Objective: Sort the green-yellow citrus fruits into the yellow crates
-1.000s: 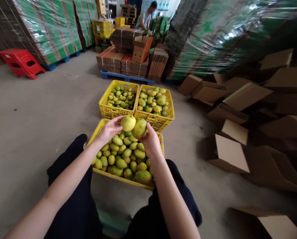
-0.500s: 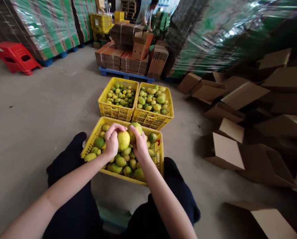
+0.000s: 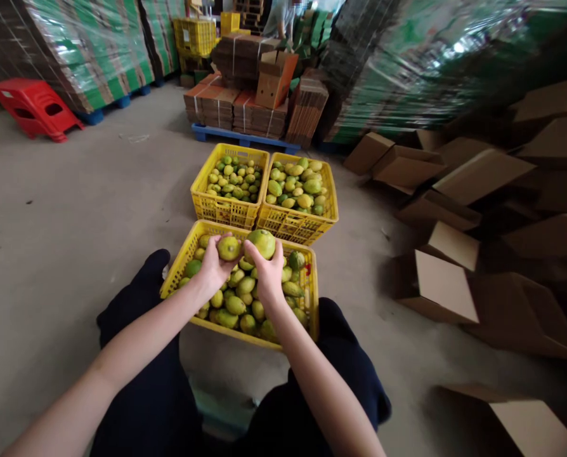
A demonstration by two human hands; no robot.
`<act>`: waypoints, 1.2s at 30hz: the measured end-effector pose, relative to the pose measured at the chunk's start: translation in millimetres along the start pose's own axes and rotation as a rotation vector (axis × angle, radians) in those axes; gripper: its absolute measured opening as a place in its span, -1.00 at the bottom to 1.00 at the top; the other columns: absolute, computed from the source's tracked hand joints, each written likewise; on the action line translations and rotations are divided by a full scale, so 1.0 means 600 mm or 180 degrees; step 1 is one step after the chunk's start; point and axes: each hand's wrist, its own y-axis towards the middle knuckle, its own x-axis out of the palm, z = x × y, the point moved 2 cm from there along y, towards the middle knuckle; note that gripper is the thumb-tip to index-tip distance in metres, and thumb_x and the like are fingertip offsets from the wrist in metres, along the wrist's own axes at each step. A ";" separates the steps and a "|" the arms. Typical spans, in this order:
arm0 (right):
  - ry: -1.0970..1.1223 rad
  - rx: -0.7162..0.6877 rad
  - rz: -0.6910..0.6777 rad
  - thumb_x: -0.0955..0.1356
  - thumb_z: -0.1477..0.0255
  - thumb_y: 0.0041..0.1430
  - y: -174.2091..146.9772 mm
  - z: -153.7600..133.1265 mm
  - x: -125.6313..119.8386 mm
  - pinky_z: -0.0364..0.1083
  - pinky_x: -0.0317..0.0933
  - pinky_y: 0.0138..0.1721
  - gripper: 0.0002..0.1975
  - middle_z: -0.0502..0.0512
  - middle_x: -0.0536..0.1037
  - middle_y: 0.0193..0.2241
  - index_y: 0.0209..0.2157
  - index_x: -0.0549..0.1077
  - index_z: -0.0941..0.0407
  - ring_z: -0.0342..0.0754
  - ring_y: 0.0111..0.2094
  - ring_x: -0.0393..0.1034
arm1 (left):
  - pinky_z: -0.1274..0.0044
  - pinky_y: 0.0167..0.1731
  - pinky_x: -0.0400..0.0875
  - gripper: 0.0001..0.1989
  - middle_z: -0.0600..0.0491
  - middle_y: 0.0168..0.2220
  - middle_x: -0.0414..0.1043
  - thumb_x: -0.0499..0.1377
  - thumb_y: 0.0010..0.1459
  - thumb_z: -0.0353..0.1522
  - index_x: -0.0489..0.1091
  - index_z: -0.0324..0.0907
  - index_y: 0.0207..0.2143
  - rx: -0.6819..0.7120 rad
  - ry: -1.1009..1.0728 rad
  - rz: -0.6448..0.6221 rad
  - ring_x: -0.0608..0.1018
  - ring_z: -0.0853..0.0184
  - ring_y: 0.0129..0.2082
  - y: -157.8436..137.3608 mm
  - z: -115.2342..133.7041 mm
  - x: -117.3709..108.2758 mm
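My left hand (image 3: pixel 215 263) is closed round a yellow-green lemon (image 3: pixel 229 248), its end turned up toward me. Just to the right, my right hand (image 3: pixel 268 271) grips a larger, greener lemon (image 3: pixel 262 244), with the thumb on the near side. Both hands are over the near yellow crate (image 3: pixel 314 285), which stands between my knees. Loose lemons (image 3: pixel 234 305) of yellow and green fill much of that crate. My hands and forearms hide some of the fruit in it.
Two more yellow crates of lemons, a left one (image 3: pixel 226 211) and a right one (image 3: pixel 295 230), stand just beyond. Open cardboard boxes (image 3: pixel 445 285) lie heaped at the right. A red stool (image 3: pixel 36 109) is at the far left. Behind, flattened cartons (image 3: pixel 259 117) rest on a blue pallet (image 3: pixel 245 138), near a person (image 3: pixel 280 22).
The lemon in my left hand has been turned, and the hand now holds it from below and the side. My right hand's lemon is tilted more into view. The camera view has shifted slightly.
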 end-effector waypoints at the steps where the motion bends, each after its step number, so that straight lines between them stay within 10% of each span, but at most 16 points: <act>1: 0.0029 0.0071 -0.0032 0.60 0.26 -0.18 0.003 -0.002 0.001 -0.10 0.37 -0.18 -0.56 -0.10 0.55 -0.35 -0.26 0.44 0.02 -0.08 -0.31 0.43 | 0.51 -0.35 0.56 -0.86 0.08 -0.47 0.48 0.05 0.22 -0.40 0.38 -0.11 -0.36 -0.0007 -0.0118 -0.0015 0.58 0.35 -0.41 -0.001 0.006 0.003; 10: 0.1002 0.1328 -0.0607 0.48 0.21 -0.16 0.036 -0.021 -0.008 0.00 0.44 -0.33 -0.73 -0.02 0.53 -0.48 -0.41 0.46 0.03 0.04 -0.35 0.48 | 0.52 -0.21 0.59 -0.85 0.01 -0.31 0.51 0.09 0.21 -0.32 0.43 -0.13 -0.25 0.0227 -0.0519 -0.0464 0.59 0.32 -0.26 -0.031 0.027 0.014; 15: 0.1513 0.1669 -0.0496 0.44 0.14 -0.08 0.042 -0.039 -0.019 -0.03 0.42 -0.43 -0.72 0.01 0.56 -0.47 -0.38 0.45 0.02 0.06 -0.32 0.51 | 0.59 -0.48 0.51 -0.72 -0.01 -0.40 0.49 0.11 0.27 -0.16 0.46 -0.18 -0.26 -0.0125 -0.0200 -0.0361 0.55 0.35 -0.44 -0.032 0.034 0.017; 31: 0.1277 0.1917 -0.0498 0.39 0.05 0.05 0.061 -0.053 -0.046 0.15 0.51 -0.30 -0.65 0.11 0.59 -0.49 -0.39 0.48 0.07 0.18 -0.27 0.56 | 0.62 -0.74 0.33 -0.49 -0.01 -0.52 0.48 -0.10 0.32 -0.07 0.49 -0.25 -0.27 -0.0532 0.0470 -0.0351 0.52 0.35 -0.62 -0.021 0.037 0.019; 36: 0.1295 0.1810 -0.0489 0.48 0.19 -0.06 0.060 -0.062 -0.046 0.04 0.50 -0.36 -0.73 0.01 0.53 -0.54 -0.43 0.44 0.05 0.07 -0.37 0.54 | 0.67 -0.79 0.22 -0.61 0.07 -0.58 0.43 0.16 0.22 -0.04 0.47 -0.21 -0.28 -0.0078 0.0808 -0.0291 0.45 0.42 -0.68 -0.030 0.049 0.025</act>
